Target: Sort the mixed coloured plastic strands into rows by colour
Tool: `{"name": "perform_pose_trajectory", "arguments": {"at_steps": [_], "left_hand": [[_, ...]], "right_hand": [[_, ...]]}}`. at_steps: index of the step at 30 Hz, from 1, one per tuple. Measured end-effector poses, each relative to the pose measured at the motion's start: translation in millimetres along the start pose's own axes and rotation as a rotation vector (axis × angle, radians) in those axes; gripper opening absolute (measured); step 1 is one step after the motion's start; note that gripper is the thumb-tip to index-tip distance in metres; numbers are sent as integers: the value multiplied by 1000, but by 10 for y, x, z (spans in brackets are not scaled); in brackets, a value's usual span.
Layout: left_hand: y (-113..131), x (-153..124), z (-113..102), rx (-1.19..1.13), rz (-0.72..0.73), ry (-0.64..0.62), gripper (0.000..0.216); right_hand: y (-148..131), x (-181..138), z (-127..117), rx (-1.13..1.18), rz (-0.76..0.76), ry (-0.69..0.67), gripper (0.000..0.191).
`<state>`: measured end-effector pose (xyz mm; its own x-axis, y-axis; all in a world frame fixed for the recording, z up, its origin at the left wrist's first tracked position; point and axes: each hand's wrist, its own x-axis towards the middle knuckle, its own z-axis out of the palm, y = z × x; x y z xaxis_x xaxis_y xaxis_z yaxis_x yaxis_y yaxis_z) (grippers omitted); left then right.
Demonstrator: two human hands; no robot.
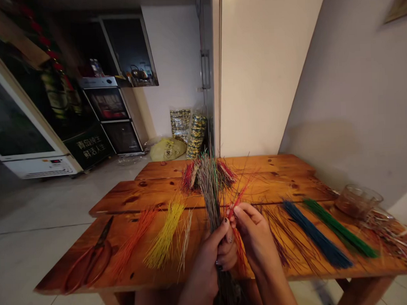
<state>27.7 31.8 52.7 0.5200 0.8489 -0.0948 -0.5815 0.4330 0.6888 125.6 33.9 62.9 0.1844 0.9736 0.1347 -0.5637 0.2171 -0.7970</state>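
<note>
The left hand [207, 259] has its fingers [222, 225] curled shut around a big bunch of thin strands [210, 192], and the bunch sticks up above them. The right hand [256, 235] pinches a few red strands [237, 200] between narrow fingertips [240, 211], right beside the bunch. On the wooden table [277, 167], yellow strands [164, 236] and scissors [90, 258] lie left of the fingers. Blue strands [313, 235] lie to the right.

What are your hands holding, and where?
The left hand grips a thick bundle of thin strands around its middle; the right hand pinches a few red strands partway along.
</note>
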Motion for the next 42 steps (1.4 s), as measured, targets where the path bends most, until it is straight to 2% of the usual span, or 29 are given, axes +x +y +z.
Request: {"name": "perform_pose_trajectory", "arguments": {"at_steps": [5, 15, 19, 26, 32, 37, 42], "left_hand": [[13, -16, 24, -33, -2, -3, 38], [-29, -53, 18, 44, -25, 227, 44], [-58, -49, 15, 93, -32, 281, 45], [-129, -14, 40, 174, -57, 293, 44], [-201, 26, -16, 217, -57, 224, 41], [-218, 72, -79, 261, -23, 192, 39], [-225, 139, -145, 334, -16, 239, 38]], "right_hand": [[35, 2, -11, -59, -59, 14, 12], [70, -40, 38, -168, -159, 72, 13], [66, -29, 0, -195, -184, 102, 11], [60, 38, -123, -94, -177, 155, 10], [4, 88, -216, 44, -179, 206, 10], [2, 129, -270, 18, -219, 269, 11], [25, 182, -334, 40, -211, 281, 11]]}}
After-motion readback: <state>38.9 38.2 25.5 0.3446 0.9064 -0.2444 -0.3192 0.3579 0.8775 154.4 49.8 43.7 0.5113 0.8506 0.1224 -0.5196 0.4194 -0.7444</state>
